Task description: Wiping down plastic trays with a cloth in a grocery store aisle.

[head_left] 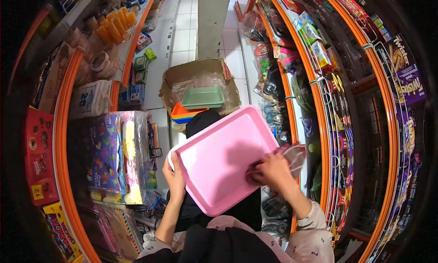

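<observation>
A pink plastic tray (219,153) lies tilted above my lap, its hollow side facing up. My left hand (175,181) grips its left rim, the thumb over the edge. Bunched in my right hand (272,170) is a dark reddish cloth (295,157), pressed near the tray's right inner side; the fingers hide part of it. Beyond my knee stands an open cardboard box (191,66) with a green plastic tray (202,97) on top. Under that tray show an orange tray (184,111) and a blue tray (186,120).
Shelves with orange edges (61,153) hem me in on both sides. Wafer boxes (345,160) and wrapped goods line the right; plastic-wrapped packs (106,153) jut out at left. A grey pillar (214,23) rises behind the box from the white tiled floor (183,21).
</observation>
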Demonstrator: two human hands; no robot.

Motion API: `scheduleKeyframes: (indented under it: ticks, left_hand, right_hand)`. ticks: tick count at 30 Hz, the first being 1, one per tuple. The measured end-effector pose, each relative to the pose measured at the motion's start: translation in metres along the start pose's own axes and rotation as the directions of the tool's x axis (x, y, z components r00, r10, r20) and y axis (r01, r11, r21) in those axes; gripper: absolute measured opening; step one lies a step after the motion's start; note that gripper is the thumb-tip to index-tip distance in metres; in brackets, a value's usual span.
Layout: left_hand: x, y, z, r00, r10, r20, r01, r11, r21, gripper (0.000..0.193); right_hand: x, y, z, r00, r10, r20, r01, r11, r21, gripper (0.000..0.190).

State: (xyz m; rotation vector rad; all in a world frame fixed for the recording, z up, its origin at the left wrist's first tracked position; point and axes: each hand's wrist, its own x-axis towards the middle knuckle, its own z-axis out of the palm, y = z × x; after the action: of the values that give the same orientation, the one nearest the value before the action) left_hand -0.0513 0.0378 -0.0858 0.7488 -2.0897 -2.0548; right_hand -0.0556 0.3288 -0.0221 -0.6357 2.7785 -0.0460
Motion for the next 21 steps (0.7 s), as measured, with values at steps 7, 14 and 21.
scheduleKeyframes:
  ticks: [7, 14, 21]
  left_hand:
    - [-0.001, 0.004, 0.000, 0.999, 0.042, 0.014, -0.042, 0.999, 0.019, 0.050]
    - [-0.007, 0.011, 0.000, 0.999, 0.009, -0.032, -0.011, 0.998, -0.058, 0.054]
    - [-0.007, -0.003, -0.002, 1.000, 0.004, 0.022, -0.003, 0.996, -0.084, 0.051]
  right_hand:
    - [0.024, 0.038, 0.020, 0.932, 0.180, -0.315, -0.210, 0.975, -0.066, 0.012]
    - [0.054, -0.064, 0.023, 0.905, -0.178, -0.386, 0.362, 0.799, 0.480, 0.012]
    - [0.117, -0.135, 0.042, 0.723, -0.322, -0.611, 0.471, 0.877, 0.095, 0.031]
